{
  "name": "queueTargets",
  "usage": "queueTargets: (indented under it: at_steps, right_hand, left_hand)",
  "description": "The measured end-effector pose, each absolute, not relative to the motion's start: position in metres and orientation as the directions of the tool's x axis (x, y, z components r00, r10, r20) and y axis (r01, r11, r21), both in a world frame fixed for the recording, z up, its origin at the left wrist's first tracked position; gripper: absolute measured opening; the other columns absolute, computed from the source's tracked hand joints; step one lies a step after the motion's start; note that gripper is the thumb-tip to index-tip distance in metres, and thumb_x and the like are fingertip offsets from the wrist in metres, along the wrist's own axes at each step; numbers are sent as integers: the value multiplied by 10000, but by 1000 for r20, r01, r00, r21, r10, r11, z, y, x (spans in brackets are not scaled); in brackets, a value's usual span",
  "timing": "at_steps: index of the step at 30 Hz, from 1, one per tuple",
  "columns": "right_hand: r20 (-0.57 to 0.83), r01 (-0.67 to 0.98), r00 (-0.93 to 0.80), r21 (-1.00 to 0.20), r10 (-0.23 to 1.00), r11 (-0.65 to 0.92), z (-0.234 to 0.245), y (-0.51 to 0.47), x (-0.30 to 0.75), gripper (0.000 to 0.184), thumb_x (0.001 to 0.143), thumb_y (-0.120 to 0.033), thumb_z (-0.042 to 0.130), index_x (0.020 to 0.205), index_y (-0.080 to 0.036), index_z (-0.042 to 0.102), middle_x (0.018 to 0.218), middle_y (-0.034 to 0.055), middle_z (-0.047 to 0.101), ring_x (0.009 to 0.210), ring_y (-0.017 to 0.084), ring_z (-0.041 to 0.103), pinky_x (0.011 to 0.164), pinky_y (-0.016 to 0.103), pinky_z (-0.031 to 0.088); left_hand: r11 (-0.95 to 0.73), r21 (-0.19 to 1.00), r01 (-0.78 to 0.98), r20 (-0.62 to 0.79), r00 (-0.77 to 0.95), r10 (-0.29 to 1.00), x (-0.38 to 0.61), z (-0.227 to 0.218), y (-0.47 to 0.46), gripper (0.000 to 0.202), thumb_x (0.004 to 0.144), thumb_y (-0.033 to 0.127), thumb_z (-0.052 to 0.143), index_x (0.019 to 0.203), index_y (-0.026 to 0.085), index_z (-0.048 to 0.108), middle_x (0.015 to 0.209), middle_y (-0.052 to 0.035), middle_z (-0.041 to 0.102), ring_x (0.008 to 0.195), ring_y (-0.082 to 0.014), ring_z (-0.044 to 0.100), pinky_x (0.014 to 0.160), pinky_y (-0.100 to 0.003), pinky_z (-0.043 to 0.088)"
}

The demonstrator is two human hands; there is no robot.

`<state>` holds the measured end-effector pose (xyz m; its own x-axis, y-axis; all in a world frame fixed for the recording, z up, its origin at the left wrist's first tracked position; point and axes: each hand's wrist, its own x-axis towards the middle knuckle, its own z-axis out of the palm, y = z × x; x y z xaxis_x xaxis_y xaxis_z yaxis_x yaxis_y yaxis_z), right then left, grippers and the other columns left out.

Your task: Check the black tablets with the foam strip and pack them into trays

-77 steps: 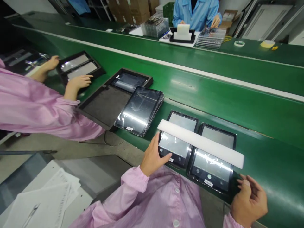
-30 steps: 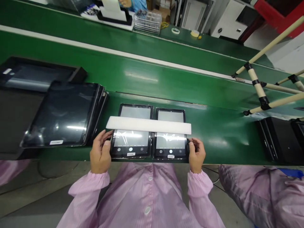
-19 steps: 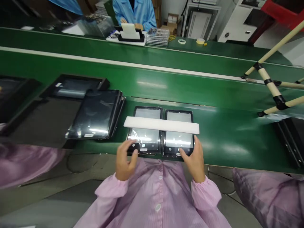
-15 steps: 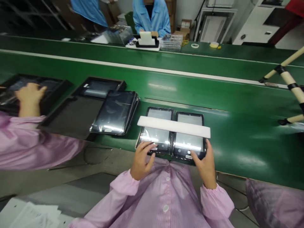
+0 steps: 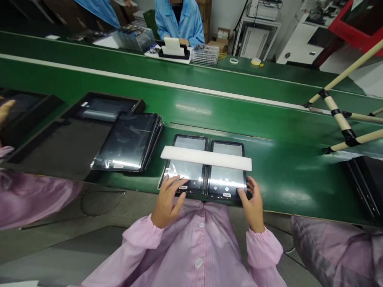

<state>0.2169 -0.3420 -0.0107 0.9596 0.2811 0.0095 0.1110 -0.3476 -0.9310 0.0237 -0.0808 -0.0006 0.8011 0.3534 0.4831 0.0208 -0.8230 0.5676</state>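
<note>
Two lit tablets lie side by side at the near edge of the green bench [image 5: 284, 179], the left tablet [image 5: 186, 169] and the right tablet [image 5: 227, 171]. A white foam strip [image 5: 206, 158] lies across both screens. My left hand [image 5: 167, 199] rests with spread fingers on the left tablet's lower edge. My right hand [image 5: 253, 201] touches the right tablet's lower right corner with its fingers apart.
A stack of dark tablets [image 5: 128, 141] and black foam trays [image 5: 104, 107] lie to the left. Pink sleeves of neighbours show at left [image 5: 32, 199] and right [image 5: 338, 247]. A person in blue [image 5: 176, 20] works across the conveyor [image 5: 239, 107]. A pipe frame [image 5: 338, 115] stands right.
My hands slid from the tablets' outer sides to their near edge, the left hand's fingers now lying on the left screen. The view swung about; tablets and foam strip stayed put.
</note>
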Motion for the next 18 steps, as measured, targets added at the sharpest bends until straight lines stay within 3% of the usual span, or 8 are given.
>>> queueTargets:
  at_steps: [5, 9, 13, 16, 18]
  right_hand:
    - [57, 122, 973, -950, 225, -287, -4, -343, 222, 645, 909, -519, 706, 1428, -173, 543, 1458, 195, 567, 1257, 338, 590, 1003, 496, 509]
    - [254, 329, 934, -885, 249, -330, 23, -343, 245, 532, 950, -426, 694, 1414, -195, 573, 1428, 153, 601, 1258, 309, 593, 1035, 478, 483]
    - [369, 607, 755, -707, 542, -363, 58, -318, 281, 481, 976, -370, 631, 1427, -207, 590, 1411, 121, 624, 1289, 297, 571, 1110, 479, 442]
    - [306, 741, 557, -603, 772, -295, 74, -288, 304, 480, 968, -360, 585, 1418, -192, 597, 1411, 131, 630, 1310, 320, 565, 1131, 517, 429]
    - [260, 777, 477, -570, 839, -265, 79, -275, 312, 483, 966, -357, 566, 1417, -185, 592, 1406, 141, 633, 1313, 331, 566, 1127, 540, 432]
  left_hand:
    - [-753, 637, 166, 474, 686, 552, 5, -9, -65, 531, 993, 278, 595, 1509, 236, 475, 1444, -139, 592, 1400, -314, 531, 1233, -582, 385]
    - [-595, 743, 305, 274, 673, 687, -10, -21, -51, 720, 973, 433, 649, 1602, 227, 363, 1599, -185, 451, 1481, -352, 456, 1233, -583, 388]
    - [-423, 849, 316, 86, 708, 701, -13, -29, -39, 888, 935, 524, 690, 1649, 215, 262, 1663, -220, 366, 1481, -375, 467, 1228, -600, 393]
    - [-357, 887, 293, 43, 717, 696, -10, -30, -33, 864, 958, 539, 646, 1652, 204, 256, 1674, -222, 357, 1499, -376, 446, 1246, -616, 356]
    - [-309, 906, 290, 13, 710, 704, -7, -29, -31, 825, 977, 538, 614, 1651, 213, 267, 1673, -208, 371, 1502, -369, 444, 1249, -619, 350]
